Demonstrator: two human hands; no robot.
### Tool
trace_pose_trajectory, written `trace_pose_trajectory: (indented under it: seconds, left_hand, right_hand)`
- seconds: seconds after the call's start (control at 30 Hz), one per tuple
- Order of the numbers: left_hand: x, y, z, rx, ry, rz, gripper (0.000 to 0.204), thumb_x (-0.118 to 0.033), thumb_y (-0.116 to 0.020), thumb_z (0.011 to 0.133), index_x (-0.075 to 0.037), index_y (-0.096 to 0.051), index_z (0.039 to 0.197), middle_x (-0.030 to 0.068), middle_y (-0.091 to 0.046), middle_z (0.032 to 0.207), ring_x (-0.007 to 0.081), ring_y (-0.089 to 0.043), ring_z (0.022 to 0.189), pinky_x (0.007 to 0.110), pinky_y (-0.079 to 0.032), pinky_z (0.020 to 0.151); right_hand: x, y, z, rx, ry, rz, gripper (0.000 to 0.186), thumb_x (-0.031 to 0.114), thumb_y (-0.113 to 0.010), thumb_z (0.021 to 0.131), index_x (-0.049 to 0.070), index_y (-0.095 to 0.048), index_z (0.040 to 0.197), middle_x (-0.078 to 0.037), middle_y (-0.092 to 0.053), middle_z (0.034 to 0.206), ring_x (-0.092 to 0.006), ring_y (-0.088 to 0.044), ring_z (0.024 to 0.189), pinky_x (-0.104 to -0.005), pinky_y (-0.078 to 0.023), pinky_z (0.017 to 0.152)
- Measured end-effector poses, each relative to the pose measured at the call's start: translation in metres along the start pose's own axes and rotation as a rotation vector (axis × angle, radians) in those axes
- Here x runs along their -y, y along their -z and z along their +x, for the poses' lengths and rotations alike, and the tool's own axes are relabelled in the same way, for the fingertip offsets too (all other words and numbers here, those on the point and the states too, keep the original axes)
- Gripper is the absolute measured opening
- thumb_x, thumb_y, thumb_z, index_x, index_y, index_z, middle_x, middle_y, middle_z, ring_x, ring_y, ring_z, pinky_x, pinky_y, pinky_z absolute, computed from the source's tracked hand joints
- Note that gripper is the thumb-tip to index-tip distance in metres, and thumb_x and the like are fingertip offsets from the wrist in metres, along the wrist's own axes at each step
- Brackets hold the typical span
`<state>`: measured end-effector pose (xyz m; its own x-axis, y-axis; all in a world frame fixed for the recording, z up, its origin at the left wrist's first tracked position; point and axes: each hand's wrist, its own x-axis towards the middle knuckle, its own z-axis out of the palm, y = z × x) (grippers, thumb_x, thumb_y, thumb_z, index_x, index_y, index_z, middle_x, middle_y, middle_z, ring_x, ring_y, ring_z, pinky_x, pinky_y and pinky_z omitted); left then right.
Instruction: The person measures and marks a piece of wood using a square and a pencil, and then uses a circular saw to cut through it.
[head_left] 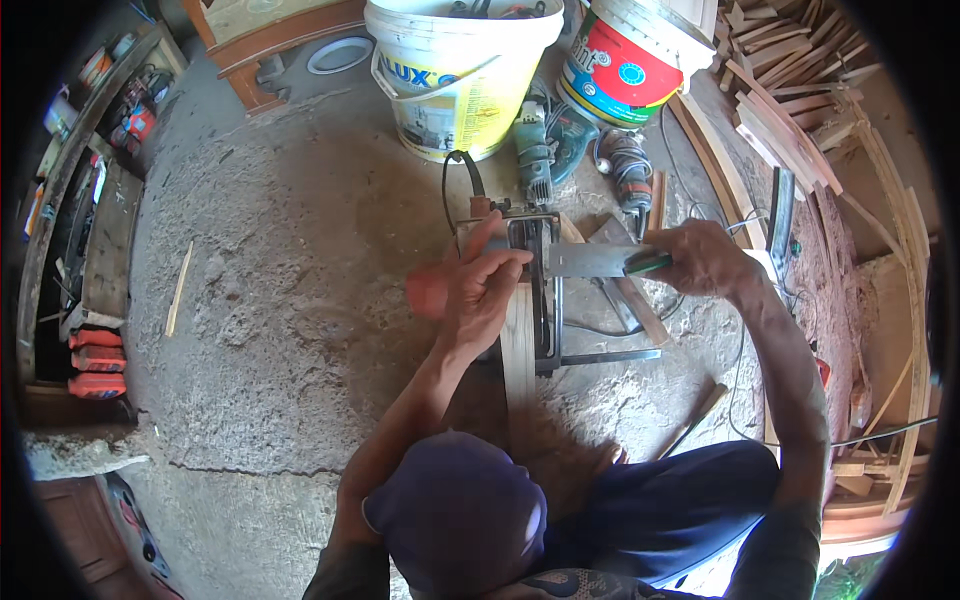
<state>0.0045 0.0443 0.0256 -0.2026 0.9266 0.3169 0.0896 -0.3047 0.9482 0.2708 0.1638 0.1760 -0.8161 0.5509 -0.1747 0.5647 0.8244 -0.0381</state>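
Note:
My right hand (700,260) is closed round the green handle of a flat-bladed metal tool (590,260), whose exact kind I cannot make out. Its broad grey blade points left, over a dark metal-framed machine (543,325) with a long slot. Beside the blade's end is my left hand (480,290), its fingers apart and partly bent; whether a fingertip touches the machine or the blade cannot be told. Below the left hand, a pale wooden strip (519,350) runs toward me along the machine's left side. A black cord (446,190) loops up behind the machine.
Two paint buckets stand ahead, one white and yellow (465,90), one red and blue (625,65). Corded power tools (535,150) and a grinder-like tool (630,170) lie near them. Wood offcuts (800,60) pile up at right. Red bottles (97,362) sit by a shelf at left.

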Motion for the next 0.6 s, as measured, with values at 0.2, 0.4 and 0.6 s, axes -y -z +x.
trace_pose_trajectory:
  seconds: [0.2,0.4,0.6]
  left_hand:
    - [0.008,-0.004,-0.001,-0.006,-0.087,0.135,0.009,-0.008,-0.066,0.093,-0.01,-0.074,0.097,0.0155,-0.042,0.152,0.0292,-0.035,0.139,0.04,-0.032,0.11]
    - [0.01,-0.002,-0.002,-0.005,-0.15,0.205,0.017,-0.002,-0.065,0.088,-0.012,-0.071,0.101,0.0148,-0.039,0.153,0.0351,-0.031,0.138,0.045,-0.03,0.11]
    - [0.011,-0.001,-0.003,-0.032,-0.163,0.242,0.012,-0.002,-0.063,0.087,-0.011,-0.066,0.095,0.015,-0.042,0.15,0.0372,-0.037,0.133,0.049,-0.027,0.11]
  right_hand:
    - [-0.002,0.002,0.015,0.103,-0.109,0.015,0.022,0.035,-0.072,0.087,0.014,-0.067,0.09,-0.008,-0.068,0.073,-0.0303,-0.068,0.074,-0.045,-0.051,0.065]
    - [0.016,0.004,0.025,0.137,-0.125,0.023,0.027,0.039,-0.07,0.088,0.012,-0.066,0.088,-0.009,-0.067,0.072,-0.0295,-0.069,0.075,-0.0451,-0.051,0.067]
    - [0.021,0.0,0.03,0.123,-0.09,0.038,0.029,0.041,-0.069,0.088,0.012,-0.066,0.087,-0.008,-0.067,0.071,-0.029,-0.068,0.071,-0.0448,-0.051,0.065]
